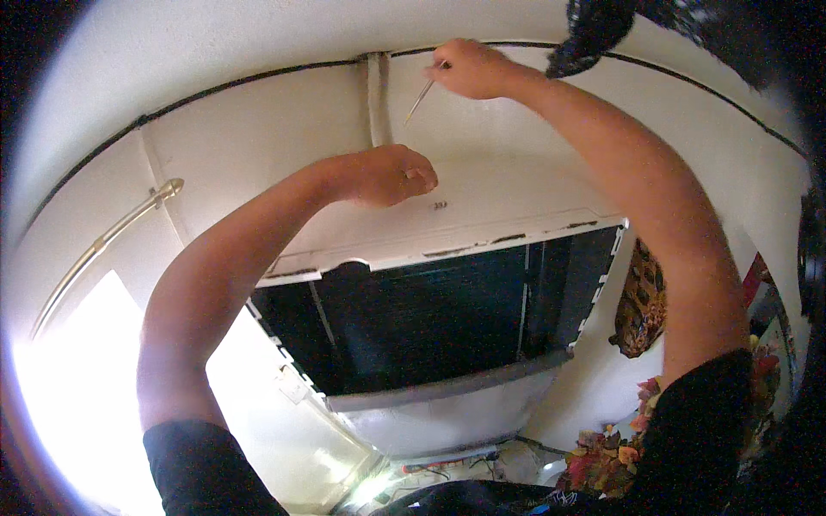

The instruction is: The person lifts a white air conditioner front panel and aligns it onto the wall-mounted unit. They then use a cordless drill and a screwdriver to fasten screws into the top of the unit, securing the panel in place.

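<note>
High up near the ceiling line, my right hand (471,69) is closed round a thin rod-like tool (419,101). The tool slants down to the left and ends in a narrow pale tip; its exact kind is unclear. Lower and to the left, my left hand (387,176) has its fingers curled in, and anything inside them is hidden. Both hands are in front of the white wall above an air conditioner (413,322). The unit's dark, finned inside is exposed below a white panel edge (482,244) with dark scuffs along it.
A metal curtain rod (103,241) runs along the left, over a bright window (86,387). A vertical strip (375,99) meets the dark ceiling line. Autumn-coloured artificial leaves (602,456) and a brown patterned ornament (641,301) are at right. Dark fringed material (594,34) hangs at the top right.
</note>
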`<action>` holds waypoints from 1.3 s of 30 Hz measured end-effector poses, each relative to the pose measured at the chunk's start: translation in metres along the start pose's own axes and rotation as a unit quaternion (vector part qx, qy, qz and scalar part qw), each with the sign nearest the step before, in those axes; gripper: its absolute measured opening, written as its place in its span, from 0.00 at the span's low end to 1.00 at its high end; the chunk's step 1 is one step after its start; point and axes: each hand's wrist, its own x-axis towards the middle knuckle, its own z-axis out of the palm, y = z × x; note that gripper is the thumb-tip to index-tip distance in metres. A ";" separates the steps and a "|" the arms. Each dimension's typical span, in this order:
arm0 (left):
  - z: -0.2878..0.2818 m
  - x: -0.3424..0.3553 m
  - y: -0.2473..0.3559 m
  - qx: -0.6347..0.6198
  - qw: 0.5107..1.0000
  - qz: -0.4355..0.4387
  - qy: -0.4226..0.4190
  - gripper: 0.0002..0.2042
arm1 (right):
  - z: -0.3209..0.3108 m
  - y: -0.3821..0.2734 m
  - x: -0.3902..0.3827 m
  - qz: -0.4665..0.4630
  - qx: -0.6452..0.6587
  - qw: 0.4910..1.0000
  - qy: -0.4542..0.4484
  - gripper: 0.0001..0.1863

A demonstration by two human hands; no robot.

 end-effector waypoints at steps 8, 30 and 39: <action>0.014 -0.020 0.066 0.002 0.993 -0.107 0.040 0.13 | -0.050 -0.021 -0.100 -0.045 0.073 0.987 0.135 0.21; -0.036 -0.031 0.091 -0.214 0.957 -0.102 0.165 0.14 | -0.084 -0.039 -0.154 0.001 0.217 0.966 0.141 0.18; -0.037 -0.026 0.096 -0.223 0.953 -0.110 0.174 0.14 | -0.092 -0.038 -0.154 -0.001 0.205 0.971 0.125 0.19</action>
